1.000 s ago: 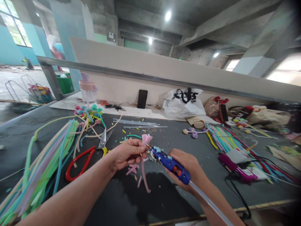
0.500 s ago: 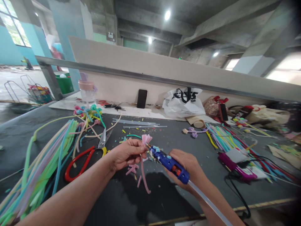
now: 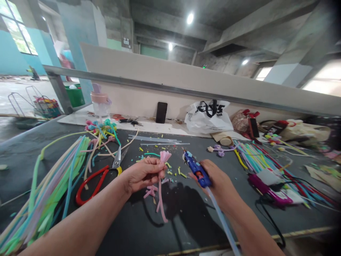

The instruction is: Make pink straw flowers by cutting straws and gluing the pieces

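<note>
Pinched in the fingertips of my left hand (image 3: 147,173) is a pink pipe-cleaner flower (image 3: 165,156), its fringed head up and its stem hanging below. My right hand (image 3: 215,179) is wrapped round a blue glue gun (image 3: 197,169), with a long clear glue stick (image 3: 221,213) running out of its back end. The gun's nozzle points up and left, apart from the flower. Short pink pieces (image 3: 151,192) lie on the table under my left hand. Yellow and green bits (image 3: 181,172) are scattered between the hands.
Red-handled scissors (image 3: 93,188) lie open beside a bundle of coloured pipe cleaners (image 3: 61,181) at left. Clear glue sticks (image 3: 157,139) lie farther back. At right are more pipe cleaners (image 3: 255,153) and a purple glue gun (image 3: 269,190) with a cord. A phone (image 3: 161,112) leans at the back.
My right hand has drawn the glue gun away from the flower, to the right. The left hand keeps its hold in nearly the same place.
</note>
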Demonstrator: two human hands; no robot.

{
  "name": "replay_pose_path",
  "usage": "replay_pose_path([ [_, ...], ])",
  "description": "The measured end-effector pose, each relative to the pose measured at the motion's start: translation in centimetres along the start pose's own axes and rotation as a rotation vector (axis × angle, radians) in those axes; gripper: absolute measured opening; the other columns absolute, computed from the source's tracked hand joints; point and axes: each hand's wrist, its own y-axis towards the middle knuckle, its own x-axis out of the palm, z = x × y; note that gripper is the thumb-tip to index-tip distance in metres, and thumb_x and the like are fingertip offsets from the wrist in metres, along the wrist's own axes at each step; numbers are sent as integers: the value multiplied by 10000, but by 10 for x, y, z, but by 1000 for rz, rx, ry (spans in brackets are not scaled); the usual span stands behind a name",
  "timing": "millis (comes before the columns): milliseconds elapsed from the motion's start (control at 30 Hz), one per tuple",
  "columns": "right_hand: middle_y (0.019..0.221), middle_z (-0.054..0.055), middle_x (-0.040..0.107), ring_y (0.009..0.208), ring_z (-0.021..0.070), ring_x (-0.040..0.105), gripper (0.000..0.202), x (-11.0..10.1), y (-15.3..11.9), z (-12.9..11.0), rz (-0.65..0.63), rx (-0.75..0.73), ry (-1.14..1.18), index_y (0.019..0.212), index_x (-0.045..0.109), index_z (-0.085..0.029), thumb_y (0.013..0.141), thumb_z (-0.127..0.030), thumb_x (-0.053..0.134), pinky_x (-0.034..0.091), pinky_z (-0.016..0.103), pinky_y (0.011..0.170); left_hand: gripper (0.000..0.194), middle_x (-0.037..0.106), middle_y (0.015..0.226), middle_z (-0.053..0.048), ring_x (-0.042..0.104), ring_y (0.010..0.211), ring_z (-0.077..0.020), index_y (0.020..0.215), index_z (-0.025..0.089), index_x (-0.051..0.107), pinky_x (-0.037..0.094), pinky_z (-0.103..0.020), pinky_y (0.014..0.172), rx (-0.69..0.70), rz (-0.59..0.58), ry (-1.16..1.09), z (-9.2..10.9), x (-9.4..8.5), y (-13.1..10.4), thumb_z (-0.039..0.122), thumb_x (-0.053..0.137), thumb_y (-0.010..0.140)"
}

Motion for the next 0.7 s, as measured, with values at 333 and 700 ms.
replay_pose_path([
  [333,902,71,608,818,201,587,303,11,-1,47,-449,128,-2,913,596,-150,614,-167,641,437,284,726,115,601,611,-13,473,409,-18,799,116,613,300,-86,345,-10,-43,-31,3,-4,-2,209,646,738],
  [700,792,5,668,750,138,591,143,15,13,-47,-295,-113,170,799,637,-201,812,-142,508,387,261,710,98,554,527,3,350,325,4,717,105,607,242,-80,295,103,-109,-154,18,-7,-11,172,670,684],
])
